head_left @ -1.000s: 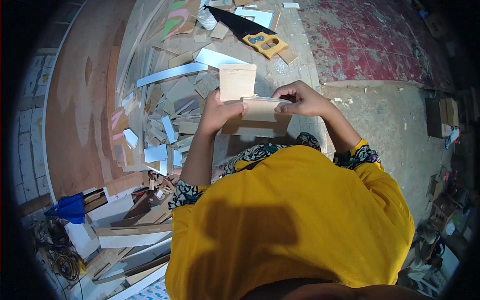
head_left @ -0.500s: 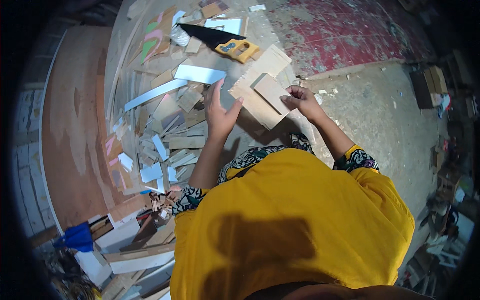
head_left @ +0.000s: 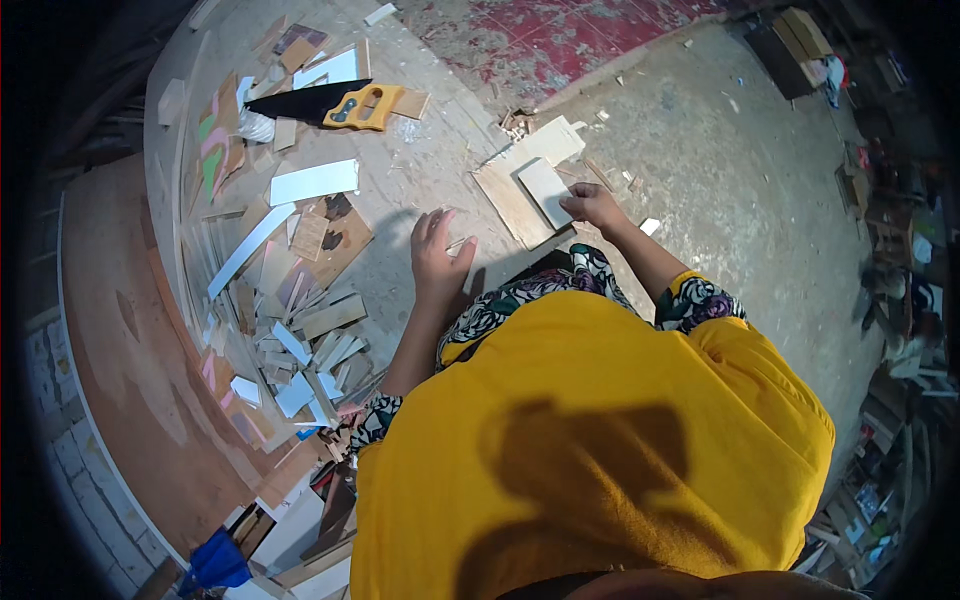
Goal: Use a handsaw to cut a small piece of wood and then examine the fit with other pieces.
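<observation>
My right hand [head_left: 597, 207] is closed in a pinch at the right edge of a small rectangular wooden block [head_left: 543, 190]. That block sits over a wider pale wooden board [head_left: 500, 187], which has a ragged left edge and a notched far end. Whether the block rests fully flat on the board I cannot tell. To the left, my left hand [head_left: 440, 258] is raised with fingers and thumb apart, holding nothing. It is nearest to the bare wooden surface left of the board.
A handsaw [head_left: 335, 105] with a yellow handle lies at the far left. Nearer are a white strip [head_left: 314, 182], a longer white strip [head_left: 250, 250] and a heap of wood offcuts [head_left: 320, 335]. A large brown plywood sheet [head_left: 130, 330] stands along the left side.
The view has turned, so the saw and offcuts appear farther left. The small block looks lower and flatter against the board. My left hand is now farther from the white strip, still spread.
</observation>
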Demonstrator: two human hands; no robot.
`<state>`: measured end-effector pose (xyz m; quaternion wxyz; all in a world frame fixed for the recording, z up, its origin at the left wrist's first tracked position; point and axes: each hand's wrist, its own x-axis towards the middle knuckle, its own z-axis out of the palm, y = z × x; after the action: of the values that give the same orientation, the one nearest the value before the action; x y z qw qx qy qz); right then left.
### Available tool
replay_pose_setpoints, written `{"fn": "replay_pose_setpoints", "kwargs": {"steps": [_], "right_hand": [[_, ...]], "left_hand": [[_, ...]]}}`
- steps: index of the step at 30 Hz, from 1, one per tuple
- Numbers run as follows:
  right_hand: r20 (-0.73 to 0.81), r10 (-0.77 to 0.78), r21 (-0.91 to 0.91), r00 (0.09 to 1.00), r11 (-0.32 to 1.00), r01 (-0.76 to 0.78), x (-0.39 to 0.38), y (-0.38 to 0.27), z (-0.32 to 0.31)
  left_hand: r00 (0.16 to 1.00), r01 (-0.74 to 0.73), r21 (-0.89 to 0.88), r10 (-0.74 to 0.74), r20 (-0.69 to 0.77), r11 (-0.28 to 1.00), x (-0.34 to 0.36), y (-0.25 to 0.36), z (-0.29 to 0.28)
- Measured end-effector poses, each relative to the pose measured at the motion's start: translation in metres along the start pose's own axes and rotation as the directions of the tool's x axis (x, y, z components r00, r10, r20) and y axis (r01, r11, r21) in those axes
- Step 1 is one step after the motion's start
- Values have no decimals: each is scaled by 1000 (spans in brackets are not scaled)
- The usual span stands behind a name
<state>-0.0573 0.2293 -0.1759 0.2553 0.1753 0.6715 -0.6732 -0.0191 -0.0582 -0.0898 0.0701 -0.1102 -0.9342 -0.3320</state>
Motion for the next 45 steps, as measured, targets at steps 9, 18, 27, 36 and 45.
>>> {"fn": "replay_pose_setpoints", "kwargs": {"steps": [9,18,27,36,45], "right_hand": [[38,82,-115,996,990,-77,12,-1,-4],[-32,7,-298,999,954,-16,-6,0,0],[-24,-44,-295,999,955,35,7,10,-2],[-46,-55,-630,997,777,14,-8,-13,5],[355,62,-406,933,909,94,20,-7,-24]], "left_hand": [[984,-61,19,57,169,998,-20,27,14],[976,-103,54,91,199,993,-66,16,25],[955,-187,150,145,258,971,-49,54,59],[948,-131,367,8,317,921,6,80,98],[936,-99,294,-11,352,951,24,74,110]]}}
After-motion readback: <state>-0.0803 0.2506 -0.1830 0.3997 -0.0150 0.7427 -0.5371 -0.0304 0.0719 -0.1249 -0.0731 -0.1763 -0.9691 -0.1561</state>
